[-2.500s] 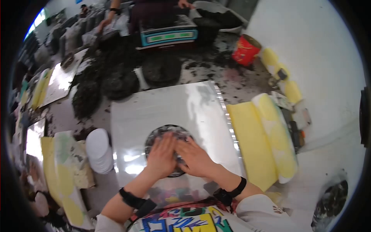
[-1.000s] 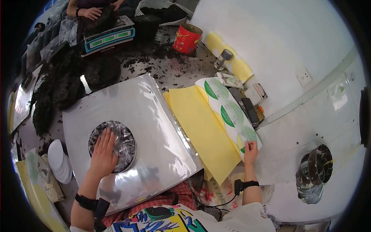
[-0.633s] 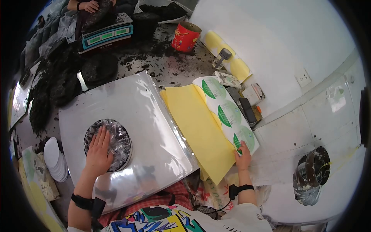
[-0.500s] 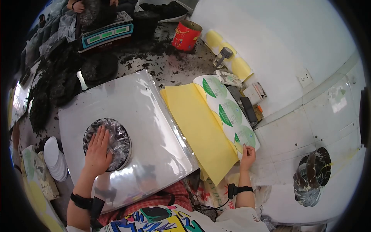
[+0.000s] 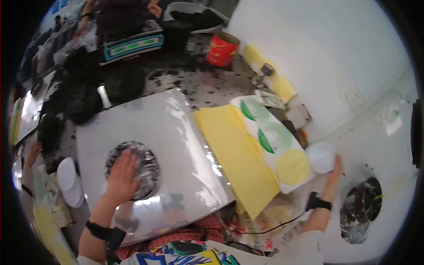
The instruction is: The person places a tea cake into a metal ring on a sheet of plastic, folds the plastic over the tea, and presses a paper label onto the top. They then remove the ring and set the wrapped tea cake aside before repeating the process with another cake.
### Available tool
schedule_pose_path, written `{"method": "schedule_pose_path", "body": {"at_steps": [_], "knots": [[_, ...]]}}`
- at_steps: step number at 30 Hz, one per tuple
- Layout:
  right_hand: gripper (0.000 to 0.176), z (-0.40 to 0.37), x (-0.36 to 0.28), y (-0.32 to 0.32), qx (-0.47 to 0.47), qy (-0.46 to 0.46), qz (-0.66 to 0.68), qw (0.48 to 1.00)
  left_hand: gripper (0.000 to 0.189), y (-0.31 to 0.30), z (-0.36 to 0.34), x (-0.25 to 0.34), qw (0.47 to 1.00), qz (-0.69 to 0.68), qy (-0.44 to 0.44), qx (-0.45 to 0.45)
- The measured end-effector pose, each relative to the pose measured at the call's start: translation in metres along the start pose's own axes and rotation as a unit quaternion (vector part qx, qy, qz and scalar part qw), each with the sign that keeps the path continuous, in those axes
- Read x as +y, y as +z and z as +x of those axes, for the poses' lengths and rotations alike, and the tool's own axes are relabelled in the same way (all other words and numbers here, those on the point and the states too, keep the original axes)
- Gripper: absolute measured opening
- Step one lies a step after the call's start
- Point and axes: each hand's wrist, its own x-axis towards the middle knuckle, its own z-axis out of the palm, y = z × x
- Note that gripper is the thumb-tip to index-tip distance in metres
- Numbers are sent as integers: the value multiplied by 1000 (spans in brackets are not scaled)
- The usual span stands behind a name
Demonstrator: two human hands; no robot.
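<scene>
My left hand (image 5: 123,176) lies flat, fingers spread, on a round dark bundle in clear plastic (image 5: 148,170), which rests on a shiny metallic sheet (image 5: 176,132). Out at the right, my right hand (image 5: 336,168) pinches the edge of a round white label (image 5: 320,157), its pale back facing up. Just left of it is the label sheet (image 5: 274,137), with two green-and-white round labels and a bare yellow circle (image 5: 293,166) at its near end. Yellow paper (image 5: 238,154) lies between the label sheet and the metallic sheet.
A red can (image 5: 222,49) and a scale (image 5: 132,45) stand at the back amid dark crumbs. White discs (image 5: 70,183) lie at the left. Tape rolls (image 5: 360,207) are at the right. Other people's hands show at the far left and top.
My right hand has moved right, peeling the nearest label off its sheet and baring a yellow circle. My left hand stays on the bundle. The whole view has shifted slightly.
</scene>
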Motion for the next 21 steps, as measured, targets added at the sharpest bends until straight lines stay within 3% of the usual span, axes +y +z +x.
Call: {"method": "schedule_pose_path", "body": {"at_steps": [1,2,3,5,6,7,8,9,10,11,13,14,15,17,18,19,20,21], "knots": [[36,50,-10,-24,28,192,173,966,70,0,-1,0,1000,-17,-15,-2],[42,56,-86,7,-13,113,135,984,68,-3,0,3,999,-25,-30,-6],[46,39,-158,42,40,135,-19,990,67,-2,1,3,1000,-1,-30,-8],[51,-43,-242,149,-32,-35,-6,999,70,0,0,3,998,-8,-50,-22],[51,-71,-176,179,-225,38,82,970,72,0,-1,1,999,0,-46,-18],[45,-143,-163,228,-431,110,237,864,75,3,-3,-1,999,9,-40,-15],[57,-213,-220,269,-557,-2,20,830,70,4,-4,0,999,-11,-50,4],[72,-282,-278,310,-640,-167,-162,733,65,4,-5,0,998,-34,-55,23],[86,-313,-329,331,-668,-176,99,717,60,7,-6,-5,1000,-4,-12,28],[93,-341,-331,355,-647,-222,196,702,55,8,-7,-10,999,28,32,34],[94,-373,-335,387,-655,-276,141,689,50,13,-10,-14,1000,-20,19,4],[96,-382,-337,393,-661,-324,81,672,51,26,-17,-19,995,-94,25,25],[96,-383,-349,389,-663,-316,80,674,53,28,-21,-20,984,-169,32,46],[93,-368,-385,380,-671,-390,-144,614,55,24,-16,-24,987,-156,31,32],[87,-368,-399,381,-639,-387,-131,652,56,24,-14,-24,992,-107,46,54],[87,-376,-402,391,-639,-382,-133,654,57,24,-14,-24,994,-59,63,72],[85,-387,-397,404,-659,-294,13,692,60,15,-14,-18,989,-49,66,120],[83,-399,-387,417,-656,-197,160,711,60,10,-17,-16,990,-52,71,113]]}}
